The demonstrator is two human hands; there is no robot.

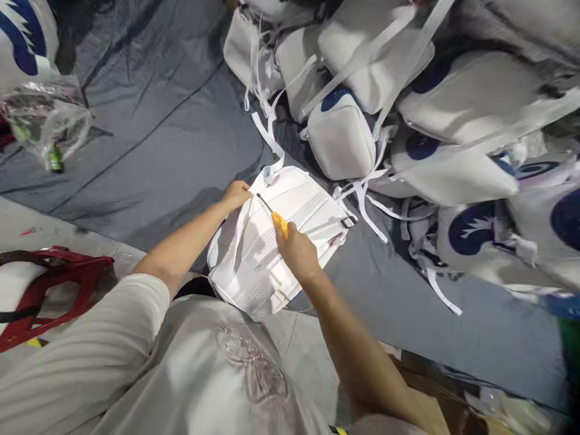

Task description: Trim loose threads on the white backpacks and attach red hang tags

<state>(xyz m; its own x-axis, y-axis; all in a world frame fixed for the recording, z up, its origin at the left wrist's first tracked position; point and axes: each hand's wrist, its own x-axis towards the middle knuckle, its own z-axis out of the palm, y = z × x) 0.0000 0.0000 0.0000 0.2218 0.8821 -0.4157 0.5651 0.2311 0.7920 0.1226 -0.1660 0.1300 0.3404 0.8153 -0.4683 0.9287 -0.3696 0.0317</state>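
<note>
White bag (pixel 260 251): lies on the grey cloth (pixel 149 121), directly before the person, partly past its near edge. Shape rounded, soft-sided; panels smooth in part, in part dotted like perforated mesh. Flat woven straps; dark buckle (pixel 348 222) at the right side.

Left hand (pixel 237 194): fingers bent and pinching the bag's upper left edge; fingertips partly hidden.

Right hand (pixel 296 251): wrapped firmly around the yellow, smooth handle of a tool (pixel 280 223). Shaft thin, straight, dark; tip over the bag near the left hand. Contact of tip with fabric cannot be told.

Surroundings: cloth thin, creased, with long fold lines. To the right, a pile (pixel 342 142) of pale, boxy, round-cornered bags, some bearing dark blue patches, with loose ribbon-like straps. Far left, crinkled clear plastic (pixel 67 124).
</note>
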